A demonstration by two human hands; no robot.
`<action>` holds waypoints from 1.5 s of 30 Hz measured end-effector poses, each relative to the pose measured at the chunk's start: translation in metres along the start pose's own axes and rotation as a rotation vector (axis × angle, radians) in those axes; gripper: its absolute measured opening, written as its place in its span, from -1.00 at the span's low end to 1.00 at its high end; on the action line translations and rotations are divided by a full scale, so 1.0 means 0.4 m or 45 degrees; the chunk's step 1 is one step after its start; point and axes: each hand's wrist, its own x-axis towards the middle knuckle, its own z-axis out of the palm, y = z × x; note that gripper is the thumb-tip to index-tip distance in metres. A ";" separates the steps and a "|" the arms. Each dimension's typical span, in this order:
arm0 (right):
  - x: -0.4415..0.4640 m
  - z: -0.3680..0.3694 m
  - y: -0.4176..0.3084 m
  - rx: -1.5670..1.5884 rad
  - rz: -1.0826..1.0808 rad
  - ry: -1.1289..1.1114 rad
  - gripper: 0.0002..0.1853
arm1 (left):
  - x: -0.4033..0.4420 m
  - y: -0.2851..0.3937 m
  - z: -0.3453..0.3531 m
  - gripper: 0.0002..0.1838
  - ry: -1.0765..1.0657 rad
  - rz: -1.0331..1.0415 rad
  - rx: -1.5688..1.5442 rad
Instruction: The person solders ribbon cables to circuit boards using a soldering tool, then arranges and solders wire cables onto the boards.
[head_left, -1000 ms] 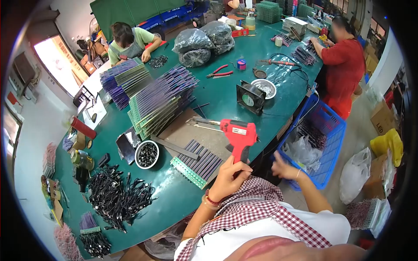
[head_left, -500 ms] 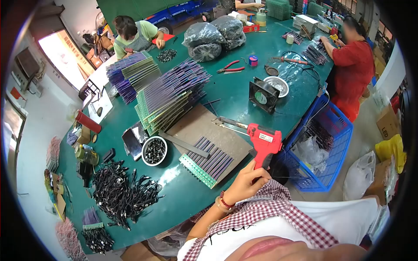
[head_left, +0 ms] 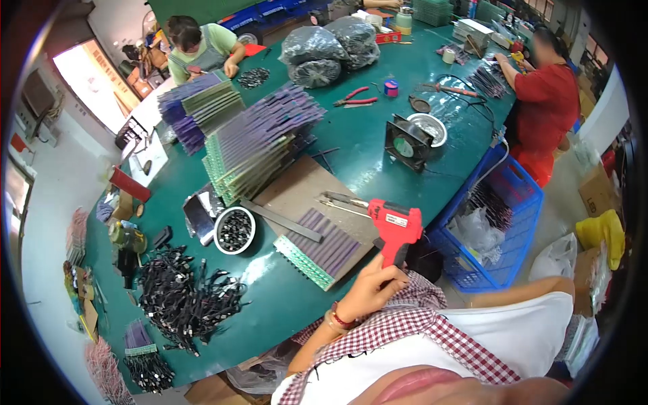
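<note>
My left hand (head_left: pixel 374 287), with bracelets at its wrist, is wrapped round the grip of a red and black soldering gun (head_left: pixel 397 226). The gun's long metal tip points left, above a brown board (head_left: pixel 290 185). On that board lies a green circuit panel (head_left: pixel 304 262) with a row of purple strips (head_left: pixel 331 239), a flat metal bar (head_left: pixel 283 221) resting across its upper end. Only the bare forearm of my right arm shows, at the lower right; the right hand itself is hidden.
Stacked strip panels (head_left: pixel 260 142) stand behind the board. A bowl of small black parts (head_left: pixel 235 231) and a heap of black cables (head_left: pixel 189 297) lie left. A fan (head_left: pixel 408 143), pliers (head_left: pixel 356 99) and a blue crate (head_left: pixel 489 260) are right. Two co-workers sit across the table.
The soldering gun in my left hand has shifted slightly left, and the whole view has moved a little. My right forearm has come into sight. The left co-worker's head and arm have moved.
</note>
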 end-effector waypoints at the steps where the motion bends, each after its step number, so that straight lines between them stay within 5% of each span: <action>1: -0.052 0.007 -0.116 0.070 0.001 -0.061 -0.67 | 0.005 0.010 -0.001 -0.92 0.007 -0.034 -0.019; 3: -0.211 -0.068 -0.347 -0.192 0.063 0.009 -0.68 | 0.011 0.006 0.000 -0.92 0.026 -0.036 0.022; 7: -0.478 0.035 -0.645 -1.155 -0.791 0.709 -0.72 | 0.009 0.005 0.005 -0.89 0.111 -0.008 0.052; 13: -0.523 0.216 -0.751 -1.579 -0.961 0.486 -0.58 | -0.010 0.017 0.003 -0.86 0.139 -0.074 0.129; 15: -0.488 0.222 -0.795 -1.634 -1.136 0.541 -0.95 | -0.020 0.027 0.002 -0.86 0.130 -0.127 0.131; 16: -0.481 0.234 -0.785 -1.648 -1.136 0.539 -0.95 | -0.020 0.028 0.004 -0.86 0.150 -0.107 0.118; 19: -0.471 0.229 -0.746 -1.593 -0.918 0.530 -0.91 | -0.022 0.021 0.001 -0.87 0.150 -0.081 0.122; 21: -0.451 0.117 -0.703 -1.140 -0.968 0.069 -0.56 | -0.023 0.028 -0.003 -0.88 0.109 -0.158 0.101; 22: -0.417 0.035 -0.673 -0.726 -1.079 -0.024 -0.59 | -0.024 0.026 -0.004 -0.88 0.109 -0.149 0.112; 24: -0.323 -0.049 -0.493 -0.098 -1.036 0.056 -0.67 | -0.022 0.015 -0.008 -0.87 0.115 -0.137 0.126; 26: -0.200 -0.096 -0.279 0.235 -0.184 -0.333 -0.62 | -0.029 -0.003 -0.005 -0.85 0.161 -0.096 0.134; 28: -0.046 0.035 0.017 0.826 -0.394 -0.169 -0.59 | -0.033 -0.013 -0.008 -0.83 0.164 -0.089 0.105; 45: -0.022 -0.109 0.065 0.598 -0.339 0.049 -0.57 | -0.020 -0.021 -0.012 -0.83 0.027 -0.167 0.092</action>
